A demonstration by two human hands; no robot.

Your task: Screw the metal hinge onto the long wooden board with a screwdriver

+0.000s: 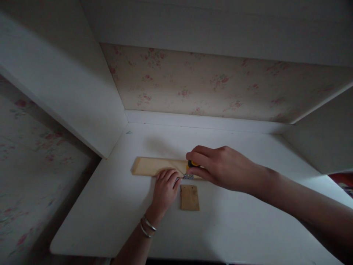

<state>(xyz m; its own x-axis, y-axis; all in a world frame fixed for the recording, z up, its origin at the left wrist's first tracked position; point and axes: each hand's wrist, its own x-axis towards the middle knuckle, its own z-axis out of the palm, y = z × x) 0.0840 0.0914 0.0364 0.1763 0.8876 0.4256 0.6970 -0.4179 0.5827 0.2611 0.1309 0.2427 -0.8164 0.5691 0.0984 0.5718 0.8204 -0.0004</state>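
A long pale wooden strip (150, 166) lies flat on the white desk (234, 228). My left hand (164, 189) presses on the strip's near edge, fingers curled down beside a small metal hinge (188, 176). My right hand (217, 167) is closed round a yellow-and-black tool handle (192, 164), its tip hidden, right over the hinge. A small square wooden piece (189, 197) lies just in front of the hinge, apart from both hands.
White shelf panels stand at the left (60, 84) and right (322, 136) of the desk, with another overhead. Floral wallpaper (209, 84) covers the back wall. Silver bracelets (147, 225) sit on my left wrist.
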